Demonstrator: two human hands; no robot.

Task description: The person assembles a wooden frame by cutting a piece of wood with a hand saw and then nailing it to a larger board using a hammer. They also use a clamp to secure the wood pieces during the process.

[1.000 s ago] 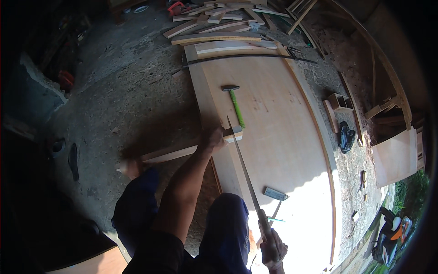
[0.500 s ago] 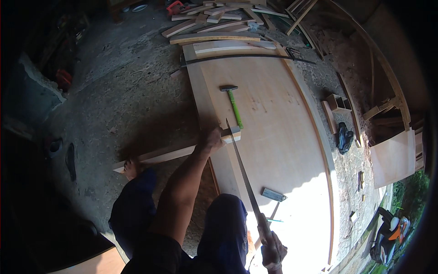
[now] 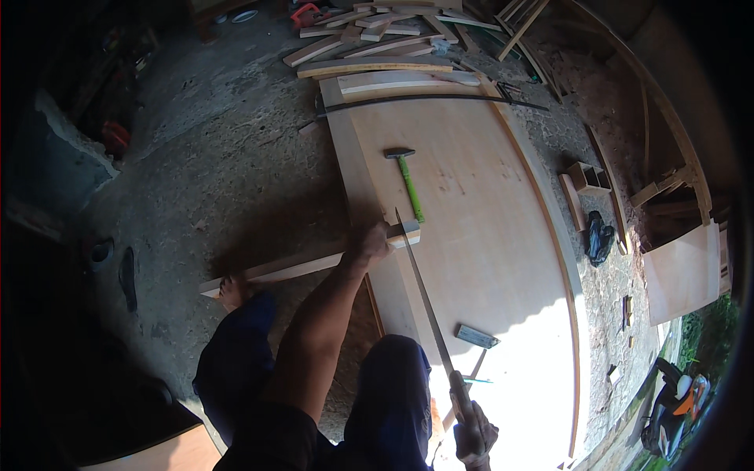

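My left hand (image 3: pixel 369 242) is closed over a long wooden board (image 3: pixel 302 268) close to its right end. That end rests on a large pale wooden panel (image 3: pixel 463 259), and my bare foot (image 3: pixel 232 292) is at the other end, near the floor. In my right hand (image 3: pixel 475 436) is the handle of a handsaw (image 3: pixel 429 304). The saw's blade lies across the board just right of my left hand, its tip pointing away from me. How deep the teeth sit in the wood I cannot make out.
A hammer with a green handle (image 3: pixel 411 188) lies on the panel beyond the board's end. Nearer is a try square (image 3: pixel 476 337), partly in bright sun. Loose timber (image 3: pixel 377 67) is piled at the far end. A black plastic bag (image 3: pixel 600 238) lies on the floor at right.
The whole view has shifted slightly, so everything appears a little further right. The saw still crosses the board at about the same spot, and both hands keep their grip.
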